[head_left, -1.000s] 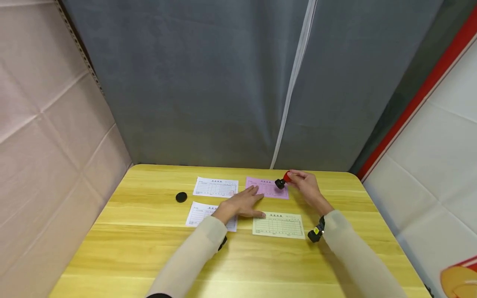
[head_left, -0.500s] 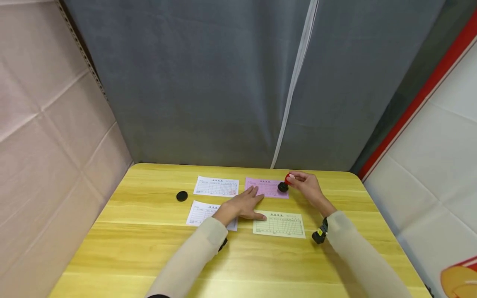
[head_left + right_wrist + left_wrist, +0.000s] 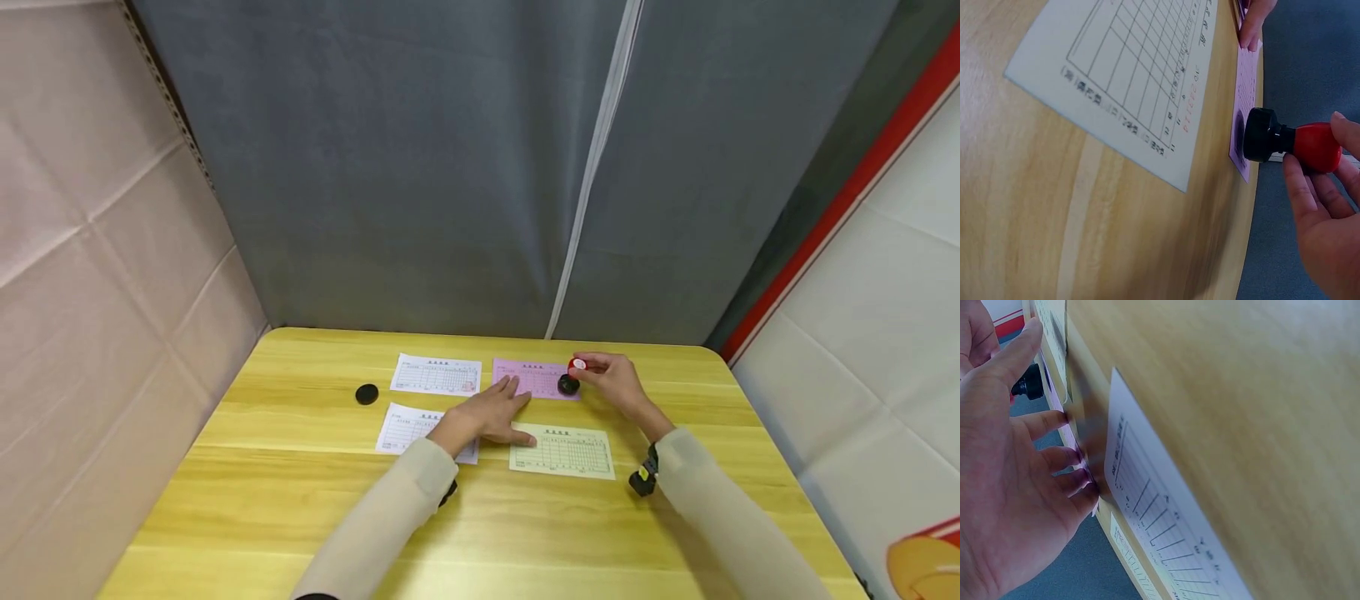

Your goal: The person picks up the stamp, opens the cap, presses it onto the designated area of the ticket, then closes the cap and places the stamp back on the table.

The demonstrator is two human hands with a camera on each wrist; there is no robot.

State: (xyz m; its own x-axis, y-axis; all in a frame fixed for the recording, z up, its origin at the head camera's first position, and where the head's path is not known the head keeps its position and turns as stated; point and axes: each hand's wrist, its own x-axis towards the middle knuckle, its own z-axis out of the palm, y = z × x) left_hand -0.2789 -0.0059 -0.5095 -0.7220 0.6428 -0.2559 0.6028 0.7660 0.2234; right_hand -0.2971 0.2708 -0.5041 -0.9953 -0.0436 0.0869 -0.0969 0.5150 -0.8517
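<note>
My right hand [image 3: 617, 385] pinches the red handle [image 3: 1317, 147] of a self-standing stamp with a round black base [image 3: 1261, 134]. The base is held at the right part of a pink form [image 3: 536, 379]; a dark shadow lies beside it, and I cannot tell whether it touches the paper. With fingers spread, my left hand [image 3: 487, 414] rests its fingertips on the left part of that form. Its thumb lies over the upper left corner of a pale green form [image 3: 562, 454]. In the left wrist view the fingertips [image 3: 1088, 494] meet the pink paper.
A white form [image 3: 435, 377] with a small red mark lies at the back left. Nearer is a second white form [image 3: 405, 429], partly under my left forearm. A round black cap [image 3: 367, 394] sits left of them on the wooden table [image 3: 300, 483]. Behind hangs a grey curtain [image 3: 412, 183].
The stamp, tilted over the pink form a second ago, has turned more upright and come lower, its base shifting slightly right. My left hand has stayed in place.
</note>
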